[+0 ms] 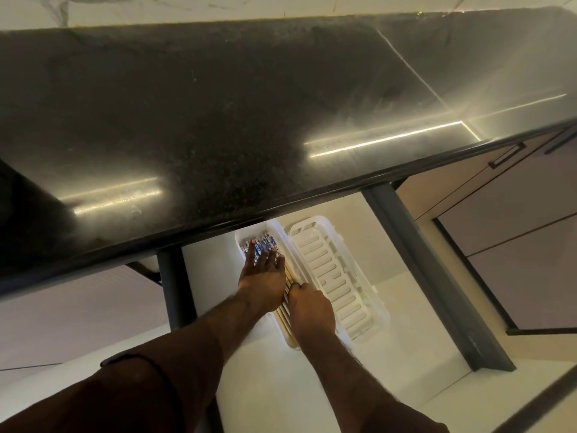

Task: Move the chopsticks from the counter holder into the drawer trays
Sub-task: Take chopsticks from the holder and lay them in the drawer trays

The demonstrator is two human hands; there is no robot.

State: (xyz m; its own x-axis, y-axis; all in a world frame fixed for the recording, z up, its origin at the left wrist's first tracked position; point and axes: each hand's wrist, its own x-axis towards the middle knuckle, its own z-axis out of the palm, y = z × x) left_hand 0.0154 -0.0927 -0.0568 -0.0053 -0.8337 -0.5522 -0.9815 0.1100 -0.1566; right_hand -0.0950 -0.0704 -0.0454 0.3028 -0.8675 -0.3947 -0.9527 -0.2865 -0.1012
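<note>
Both our forearms reach toward 12 o'clock from the lower frame edge. Our left hand (260,278) lies flat, palm down, fingers straight and spread, pointing to 11 o'clock. Our right hand (309,307) sits just beside it at 4 o'clock, fingers curled under

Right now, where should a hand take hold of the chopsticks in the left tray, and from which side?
Probably at the plain wooden stretch of the chopsticks, from above: they lie flat along the left tray, whose walls block the sides; the left hand covers the patterned ends.
</note>
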